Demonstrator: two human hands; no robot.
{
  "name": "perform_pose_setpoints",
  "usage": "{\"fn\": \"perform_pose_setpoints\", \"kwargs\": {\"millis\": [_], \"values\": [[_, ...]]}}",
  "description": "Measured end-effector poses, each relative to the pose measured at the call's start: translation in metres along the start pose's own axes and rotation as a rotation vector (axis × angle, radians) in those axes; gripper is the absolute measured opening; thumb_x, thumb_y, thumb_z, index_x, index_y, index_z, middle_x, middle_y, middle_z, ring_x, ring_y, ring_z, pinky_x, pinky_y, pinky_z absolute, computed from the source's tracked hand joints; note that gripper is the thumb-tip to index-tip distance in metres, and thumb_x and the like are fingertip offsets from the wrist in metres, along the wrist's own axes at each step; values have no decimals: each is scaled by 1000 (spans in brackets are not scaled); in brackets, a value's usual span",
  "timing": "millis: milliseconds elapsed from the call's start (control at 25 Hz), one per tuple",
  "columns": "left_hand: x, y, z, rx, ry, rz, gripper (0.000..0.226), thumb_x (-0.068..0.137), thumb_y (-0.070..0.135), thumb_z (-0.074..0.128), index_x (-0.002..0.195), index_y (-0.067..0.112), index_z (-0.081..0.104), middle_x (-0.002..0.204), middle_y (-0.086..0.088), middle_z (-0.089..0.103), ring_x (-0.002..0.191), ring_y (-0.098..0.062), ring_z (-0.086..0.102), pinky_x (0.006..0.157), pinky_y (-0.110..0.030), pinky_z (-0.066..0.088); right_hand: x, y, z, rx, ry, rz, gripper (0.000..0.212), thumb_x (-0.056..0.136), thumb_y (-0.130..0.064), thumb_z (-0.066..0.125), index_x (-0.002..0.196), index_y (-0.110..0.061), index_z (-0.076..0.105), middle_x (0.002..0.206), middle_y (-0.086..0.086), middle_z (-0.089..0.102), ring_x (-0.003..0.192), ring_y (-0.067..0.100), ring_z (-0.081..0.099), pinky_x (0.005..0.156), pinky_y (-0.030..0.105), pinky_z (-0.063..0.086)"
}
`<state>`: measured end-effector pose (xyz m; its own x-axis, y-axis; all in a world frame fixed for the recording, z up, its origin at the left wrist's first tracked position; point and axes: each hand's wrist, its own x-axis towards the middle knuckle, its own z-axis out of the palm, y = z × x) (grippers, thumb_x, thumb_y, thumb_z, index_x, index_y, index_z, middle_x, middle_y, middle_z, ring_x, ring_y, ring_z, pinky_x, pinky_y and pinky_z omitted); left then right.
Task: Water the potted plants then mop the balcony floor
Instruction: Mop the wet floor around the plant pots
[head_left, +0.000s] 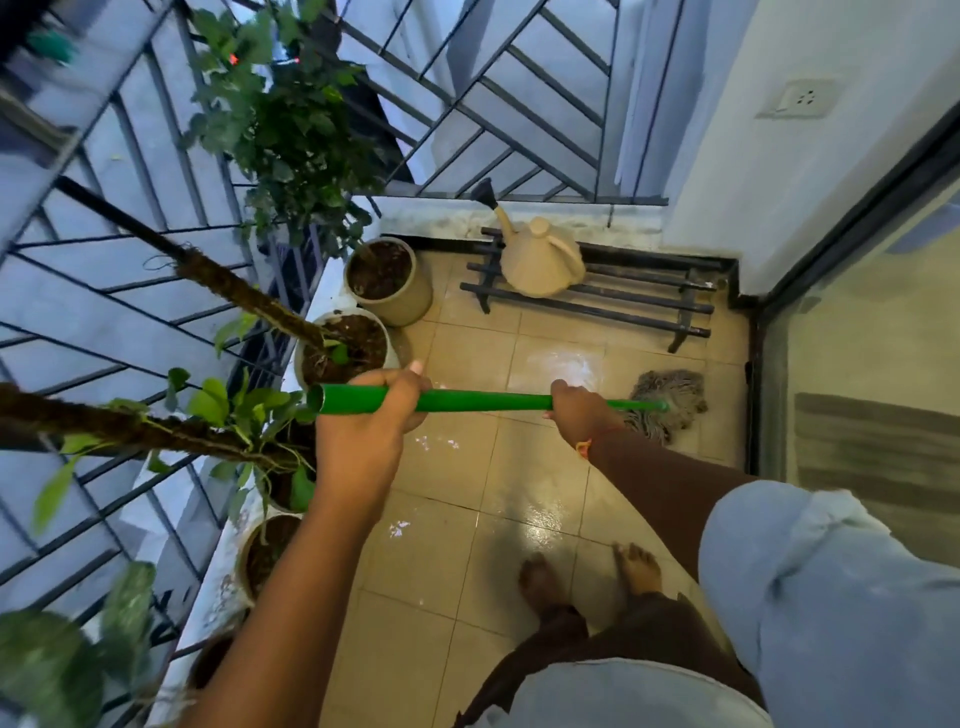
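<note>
I hold a mop with a green handle (483, 401) across the balcony. My left hand (366, 421) grips the handle's near end, and my right hand (579, 413) grips it further down, close to the head. The grey string mop head (670, 397) lies on the beige tiled floor (467, 519) near the sliding door. Wet patches shine on the tiles. Several potted plants (387, 278) stand in a row along the left railing. A beige watering can (540, 257) sits on a low black rack (623, 301) at the far end.
A black metal railing (156, 260) closes the left and far sides. A glass sliding door with a dark frame (763, 389) runs along the right. My bare feet (587, 577) stand on the tiles near the bottom. A wall socket (797, 98) sits high on the right wall.
</note>
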<state>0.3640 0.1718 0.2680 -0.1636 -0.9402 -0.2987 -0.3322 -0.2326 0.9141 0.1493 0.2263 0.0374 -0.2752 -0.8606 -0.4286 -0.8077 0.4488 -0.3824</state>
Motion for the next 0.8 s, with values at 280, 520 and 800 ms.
{"fn": "perform_pose_setpoints", "kwargs": {"millis": [280, 520, 800], "values": [[-21, 1, -76, 145, 234, 102, 18, 94, 34, 75, 80, 25, 80, 86, -6, 76, 85, -21, 73, 82, -46, 61, 44, -115, 8, 52, -69, -256, 28, 101, -32, 58, 115, -8, 57, 106, 18, 67, 98, 36, 65, 81, 41, 50], [-16, 1, -88, 208, 231, 156, 25, 94, 37, 75, 68, 34, 75, 76, 5, 72, 77, -8, 68, 74, -38, 55, 53, -134, 11, -15, -73, -339, 25, 103, -32, 53, 118, -12, 54, 102, 16, 66, 96, 35, 64, 71, 35, 40], [-9, -9, -52, 107, 74, 85, 29, 82, 54, 72, 80, 26, 79, 93, -10, 79, 96, -29, 75, 91, -61, 60, 21, -58, 6, -106, -25, -238, 29, 103, -37, 50, 120, -13, 52, 100, 15, 68, 92, 35, 66, 73, 40, 52]]}}
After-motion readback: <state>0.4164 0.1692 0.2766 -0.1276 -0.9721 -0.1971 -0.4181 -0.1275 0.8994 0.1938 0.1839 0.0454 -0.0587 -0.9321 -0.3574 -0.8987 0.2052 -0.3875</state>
